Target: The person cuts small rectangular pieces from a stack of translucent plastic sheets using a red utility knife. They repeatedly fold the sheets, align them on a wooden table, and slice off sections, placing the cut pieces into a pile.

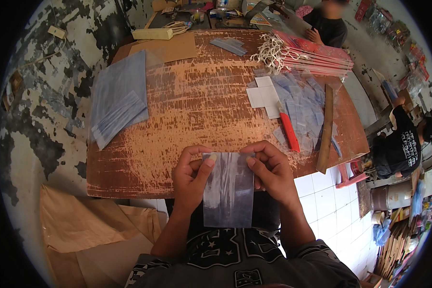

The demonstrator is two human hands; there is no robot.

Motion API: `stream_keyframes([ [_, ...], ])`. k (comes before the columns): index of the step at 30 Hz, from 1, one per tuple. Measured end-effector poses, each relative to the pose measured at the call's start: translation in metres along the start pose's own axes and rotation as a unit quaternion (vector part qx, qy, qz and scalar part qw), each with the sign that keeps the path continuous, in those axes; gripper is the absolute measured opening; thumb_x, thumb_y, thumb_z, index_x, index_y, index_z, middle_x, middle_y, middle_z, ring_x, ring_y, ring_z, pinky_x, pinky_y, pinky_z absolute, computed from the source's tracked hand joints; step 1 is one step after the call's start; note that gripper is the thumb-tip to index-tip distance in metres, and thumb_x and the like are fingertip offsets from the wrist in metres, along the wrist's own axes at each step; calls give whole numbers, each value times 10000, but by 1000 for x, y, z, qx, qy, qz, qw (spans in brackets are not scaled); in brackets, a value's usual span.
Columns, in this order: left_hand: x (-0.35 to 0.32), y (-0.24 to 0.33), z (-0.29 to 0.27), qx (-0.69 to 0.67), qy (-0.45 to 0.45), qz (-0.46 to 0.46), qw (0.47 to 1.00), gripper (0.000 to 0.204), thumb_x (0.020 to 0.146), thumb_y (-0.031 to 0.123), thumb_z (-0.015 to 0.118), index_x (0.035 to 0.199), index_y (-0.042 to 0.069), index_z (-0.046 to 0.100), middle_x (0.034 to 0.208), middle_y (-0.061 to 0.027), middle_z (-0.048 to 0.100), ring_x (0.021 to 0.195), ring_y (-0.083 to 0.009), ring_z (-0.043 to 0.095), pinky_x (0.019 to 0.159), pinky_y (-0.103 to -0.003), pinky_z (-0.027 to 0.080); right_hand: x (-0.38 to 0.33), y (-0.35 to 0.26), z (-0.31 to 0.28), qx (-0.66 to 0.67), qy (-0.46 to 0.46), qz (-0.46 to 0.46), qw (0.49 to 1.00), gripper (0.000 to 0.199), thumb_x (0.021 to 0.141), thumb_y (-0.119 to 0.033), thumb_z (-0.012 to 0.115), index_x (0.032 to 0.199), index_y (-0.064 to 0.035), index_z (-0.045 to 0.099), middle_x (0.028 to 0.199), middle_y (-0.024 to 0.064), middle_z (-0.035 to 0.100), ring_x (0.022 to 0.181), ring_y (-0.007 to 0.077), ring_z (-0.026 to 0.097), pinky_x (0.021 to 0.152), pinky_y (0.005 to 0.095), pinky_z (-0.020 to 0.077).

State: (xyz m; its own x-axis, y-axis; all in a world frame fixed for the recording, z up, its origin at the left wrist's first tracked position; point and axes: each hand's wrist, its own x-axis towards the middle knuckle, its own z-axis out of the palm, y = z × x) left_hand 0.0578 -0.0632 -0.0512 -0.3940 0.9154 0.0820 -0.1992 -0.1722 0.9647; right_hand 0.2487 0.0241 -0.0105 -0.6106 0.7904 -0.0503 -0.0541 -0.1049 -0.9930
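Observation:
My left hand (193, 170) pinches the upper left corner of a clear bluish plastic sheet (229, 197) between thumb and fingers. At the opposite upper corner, my right hand (272, 173) has the same grip. The sheet hangs upright over my lap at the table's near edge, with creases running down its middle. Whether it is one layer or several, I cannot tell. Beyond my right hand lies a red-handled knife (289, 132), its blade end against white cards (265, 97). Loose cut plastic pieces (300, 98) are heaped beside them.
On the worn brown table (192, 105), larger plastic sheets (122, 79) lie left. A wooden strip (326, 129) rests right, below stacked red bags (317, 55) with white cords. Cardboard (170, 48) and a power strip (152, 34) are far left. Two other people are at the right.

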Motion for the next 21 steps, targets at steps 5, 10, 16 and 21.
stream_keyframes([
  [5,-1,3,-1,4,6,-5,1000,210,1012,67,605,1208,25,543,811,-48,711,690,-16,576,633,-172,413,3,0,1,-44,-9,9,999,260,1029,-85,540,1269,-42,629,694,-47,509,556,25,486,511,195,424],
  [10,-1,-2,-3,3,10,1,1000,234,1025,131,622,1218,27,541,818,-33,717,682,8,531,608,-160,379,3,1,4,-38,-10,7,999,250,1030,-86,538,1251,-34,643,685,-46,502,550,30,485,509,196,422],
  [16,-2,-4,-5,9,10,-3,1000,226,1023,136,625,1205,26,549,816,-35,718,677,7,537,596,-162,383,4,1,2,-38,-11,23,999,261,1028,-86,537,1260,-30,641,689,-41,517,552,31,493,513,198,422],
  [21,-1,-2,2,15,16,-3,1000,220,1024,133,621,1207,33,550,818,-35,717,677,7,533,593,-163,375,4,4,-4,-42,-23,15,999,265,1026,-87,539,1263,-31,642,702,-33,535,555,34,502,514,196,415],
])
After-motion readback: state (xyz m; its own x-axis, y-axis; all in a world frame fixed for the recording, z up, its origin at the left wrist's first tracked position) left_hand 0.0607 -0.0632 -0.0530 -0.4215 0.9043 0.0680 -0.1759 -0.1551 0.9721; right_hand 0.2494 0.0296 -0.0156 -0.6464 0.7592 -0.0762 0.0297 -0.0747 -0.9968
